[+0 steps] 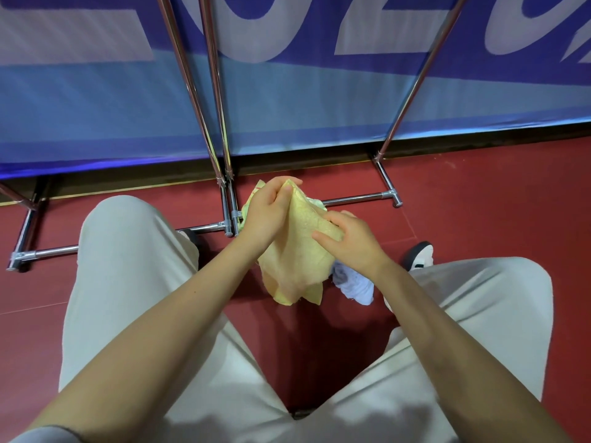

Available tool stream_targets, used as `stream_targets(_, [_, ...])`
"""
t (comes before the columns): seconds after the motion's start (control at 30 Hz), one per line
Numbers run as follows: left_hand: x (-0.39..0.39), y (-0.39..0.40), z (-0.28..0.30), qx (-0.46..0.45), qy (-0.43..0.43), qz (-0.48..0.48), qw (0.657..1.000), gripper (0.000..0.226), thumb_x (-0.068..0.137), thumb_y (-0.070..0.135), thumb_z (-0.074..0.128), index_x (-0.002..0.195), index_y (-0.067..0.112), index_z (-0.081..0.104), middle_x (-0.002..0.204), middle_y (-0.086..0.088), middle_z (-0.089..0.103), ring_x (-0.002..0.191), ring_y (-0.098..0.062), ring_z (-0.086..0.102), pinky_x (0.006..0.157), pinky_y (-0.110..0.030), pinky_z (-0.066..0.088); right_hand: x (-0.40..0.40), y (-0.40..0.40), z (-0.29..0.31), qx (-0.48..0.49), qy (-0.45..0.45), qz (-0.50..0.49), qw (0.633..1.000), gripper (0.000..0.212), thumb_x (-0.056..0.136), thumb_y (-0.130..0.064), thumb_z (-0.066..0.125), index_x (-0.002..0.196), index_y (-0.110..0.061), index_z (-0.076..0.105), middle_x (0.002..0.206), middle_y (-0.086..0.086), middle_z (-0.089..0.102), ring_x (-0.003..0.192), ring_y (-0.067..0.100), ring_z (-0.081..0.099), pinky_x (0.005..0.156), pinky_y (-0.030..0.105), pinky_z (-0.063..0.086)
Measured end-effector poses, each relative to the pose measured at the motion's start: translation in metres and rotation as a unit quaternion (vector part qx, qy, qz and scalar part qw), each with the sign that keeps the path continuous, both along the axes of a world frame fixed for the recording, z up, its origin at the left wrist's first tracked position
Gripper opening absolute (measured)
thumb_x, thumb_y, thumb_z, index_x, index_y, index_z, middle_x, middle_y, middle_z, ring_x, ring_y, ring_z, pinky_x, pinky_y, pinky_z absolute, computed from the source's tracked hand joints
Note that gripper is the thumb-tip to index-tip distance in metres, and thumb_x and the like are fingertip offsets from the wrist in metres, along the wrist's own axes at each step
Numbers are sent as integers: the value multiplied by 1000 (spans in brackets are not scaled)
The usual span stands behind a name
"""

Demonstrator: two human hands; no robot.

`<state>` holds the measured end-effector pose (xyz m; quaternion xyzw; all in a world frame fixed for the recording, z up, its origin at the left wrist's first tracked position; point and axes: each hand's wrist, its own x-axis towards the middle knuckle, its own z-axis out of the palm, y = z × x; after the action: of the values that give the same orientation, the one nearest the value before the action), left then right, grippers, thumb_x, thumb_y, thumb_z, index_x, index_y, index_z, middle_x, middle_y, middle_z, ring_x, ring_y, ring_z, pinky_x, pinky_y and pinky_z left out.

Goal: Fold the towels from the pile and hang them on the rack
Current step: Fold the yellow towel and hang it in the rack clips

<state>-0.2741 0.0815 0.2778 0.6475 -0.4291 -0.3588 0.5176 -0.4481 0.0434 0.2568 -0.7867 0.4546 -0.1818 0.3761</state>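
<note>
Red floor [479, 193] fills the lower half of what I see, smooth, with a faint seam line running across it. Along its far edge stands a blue banner [96, 100] with big white letters, a dark strip at its foot. Chrome rack [217, 129]: slanted tubes rise in front of the banner, and base bars lie on the floor, one along the left, one toward the right edge ending in a capped joint. No towel hangs on the tubes I can see.

I look down over beige trousers [128, 282], knees spread, floor showing between them. A dark-and-white shoe [419, 255] peeks out on the right by the knee.

Both bare forearms reach forward and meet over the middle of the floor, just in front of the rack's base. Left hand [271, 209], fingers curled, grips the upper end of the yellow towel [297, 260], thumb side up. Right hand [348, 238] sits on the towel's right edge, fingers bent onto the cloth; thumb mostly hidden, looks like a pinch. The towel hangs bunched between the hands, its tail drooping over the floor. Under the right wrist lies a white-and-grey towel [355, 286] on the floor. Behind the left hand a bit of pale green cloth [248, 206] shows, by the rack's base joint.
</note>
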Motion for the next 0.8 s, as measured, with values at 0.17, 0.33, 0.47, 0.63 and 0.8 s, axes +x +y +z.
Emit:
stream_targets(0.17, [3,5,-4,6,5,8,1000,26,101,18,41,106,26,66,110,6,68,112,-14,59,105,-41,42,-10,1,-1,-92,-27,-4,995,19,81,-17,75,97,-11,68,85,-21,53,91,8,47,79,11,35])
stream_targets(0.33, [1,11,-4,-24,-30,-18,999,26,102,15,41,112,16,65,114,5,66,114,-12,57,105,-32,41,-16,0,-8,-161,9,-11,987,15,81,-25,75,84,-13,67,76,-20,48,86,7,41,76,22,33])
stream_targets(0.47, [4,11,-7,-31,-62,3,998,25,102,12,38,108,17,62,113,4,64,109,-11,57,95,-19,40,-17,1,-3,-207,10,-59,976,38,75,-33,79,61,-22,45,61,-17,36,77,9,38,78,21,29])
stream_targets(0.63, [6,12,-5,-40,-50,-8,998,22,102,10,35,101,19,56,108,0,61,105,-13,55,94,-23,41,-10,4,0,-102,-80,-73,989,42,80,-21,76,59,-26,40,91,-4,56,96,9,48,88,16,35])
stream_targets(0.8, [8,12,1,-44,-19,-22,999,19,99,25,35,96,29,54,107,-4,62,104,-18,58,95,-32,43,-3,3,4,63,-106,-62,990,34,84,-17,72,67,-15,42,63,-6,37,55,3,32,57,19,31])
